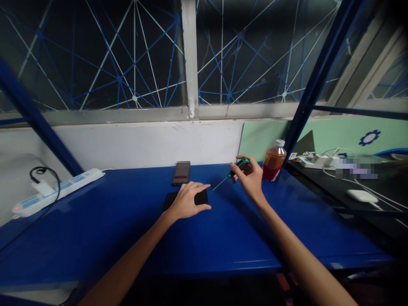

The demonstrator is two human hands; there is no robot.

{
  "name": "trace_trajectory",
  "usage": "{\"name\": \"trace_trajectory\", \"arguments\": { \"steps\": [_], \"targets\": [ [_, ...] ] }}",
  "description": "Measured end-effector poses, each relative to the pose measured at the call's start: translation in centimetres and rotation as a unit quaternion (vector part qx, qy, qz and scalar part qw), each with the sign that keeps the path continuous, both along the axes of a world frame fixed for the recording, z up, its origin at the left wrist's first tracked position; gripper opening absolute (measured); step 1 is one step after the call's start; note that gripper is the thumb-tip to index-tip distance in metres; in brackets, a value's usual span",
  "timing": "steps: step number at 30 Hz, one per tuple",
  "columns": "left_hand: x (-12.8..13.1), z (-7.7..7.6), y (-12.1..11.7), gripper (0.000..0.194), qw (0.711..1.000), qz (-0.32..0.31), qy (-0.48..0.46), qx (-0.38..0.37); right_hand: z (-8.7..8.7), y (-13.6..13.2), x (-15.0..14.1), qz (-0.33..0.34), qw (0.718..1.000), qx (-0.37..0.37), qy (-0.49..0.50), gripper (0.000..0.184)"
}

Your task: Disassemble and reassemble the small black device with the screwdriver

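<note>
My left hand (188, 199) lies flat with spread fingers on a flat black rectangular object (201, 197) on the blue table (127, 229). My right hand (250, 176) is closed round the green and black handle of a screwdriver (234, 170). Its thin shaft slants down to the left, and the tip hangs just right of the black object. A dark phone (181, 172) lies flat on the table just behind my left hand.
A plastic bottle of orange-red liquid (274, 161) stands right of my right hand by a blue post (315, 80). A white power strip (57, 189) with a black cable lies far left. Chargers and white cables (321, 160) sit on the dark bench at right.
</note>
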State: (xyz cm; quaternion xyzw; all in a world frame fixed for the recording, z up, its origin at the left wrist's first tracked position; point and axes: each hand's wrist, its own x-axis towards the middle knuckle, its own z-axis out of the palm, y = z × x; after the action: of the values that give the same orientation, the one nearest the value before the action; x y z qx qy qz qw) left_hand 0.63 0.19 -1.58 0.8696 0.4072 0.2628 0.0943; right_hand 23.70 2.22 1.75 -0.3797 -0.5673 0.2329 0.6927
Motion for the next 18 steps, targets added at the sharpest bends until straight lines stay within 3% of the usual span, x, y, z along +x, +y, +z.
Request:
{"name": "trace_trajectory", "arguments": {
  "steps": [8,18],
  "targets": [
    [-0.3,1.4,0.1,0.045,0.993,0.015,-0.115,0.03,0.4,0.1,0.0,0.039,0.997,-0.006,0.069,0.033],
    [-0.2,1.6,0.0,0.041,0.99,0.013,-0.134,0.039,0.3,-0.3,-0.7,0.04,0.998,-0.001,0.058,0.034]
  ]
}}
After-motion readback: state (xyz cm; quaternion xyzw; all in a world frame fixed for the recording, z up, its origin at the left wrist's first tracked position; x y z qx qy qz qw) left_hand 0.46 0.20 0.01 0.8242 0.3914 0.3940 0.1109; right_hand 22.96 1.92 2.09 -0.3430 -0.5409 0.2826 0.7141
